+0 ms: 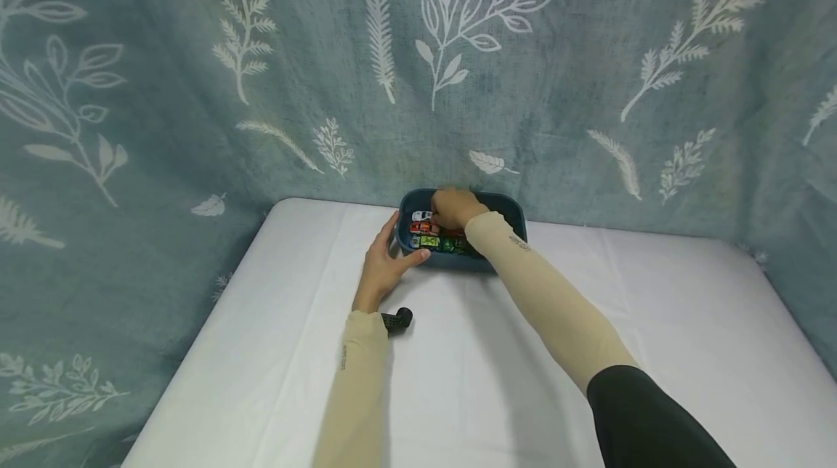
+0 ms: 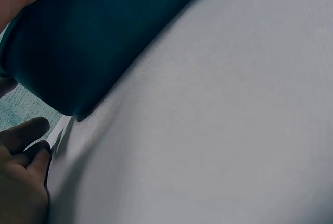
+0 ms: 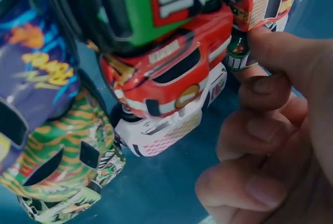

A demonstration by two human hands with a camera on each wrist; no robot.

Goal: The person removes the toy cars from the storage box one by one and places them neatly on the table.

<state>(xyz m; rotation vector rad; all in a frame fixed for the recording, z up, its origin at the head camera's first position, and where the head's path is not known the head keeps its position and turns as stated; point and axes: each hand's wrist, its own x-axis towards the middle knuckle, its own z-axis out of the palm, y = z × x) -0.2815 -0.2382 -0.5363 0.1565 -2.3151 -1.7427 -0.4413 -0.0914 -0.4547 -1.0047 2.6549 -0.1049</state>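
Observation:
A dark blue bin (image 1: 451, 261) holds several small toy cars in rows, a yellow-green one (image 1: 428, 242) among them. My right hand (image 1: 455, 208) reaches inside with curled fingers. In the right wrist view, its thumb and index finger pinch at the end of a red-and-white toy car (image 3: 263, 2), beside a small green part (image 3: 238, 54). A green car marked 10 (image 3: 156, 5), a red car (image 3: 171, 75) and a white car (image 3: 161, 133) lie alongside. My left hand (image 1: 382, 264) rests at the bin's left end, thumb over the near rim, fingers extended along the side.
A white-covered table (image 1: 294, 381) bears the bin near its far edge. Behind it hangs a grey-green curtain (image 1: 556, 126) with white leaf prints. A black wrist camera (image 1: 399, 320) sticks out from my left wrist. Orange-striped (image 3: 67, 140) and purple (image 3: 36, 52) cars lie in the bin.

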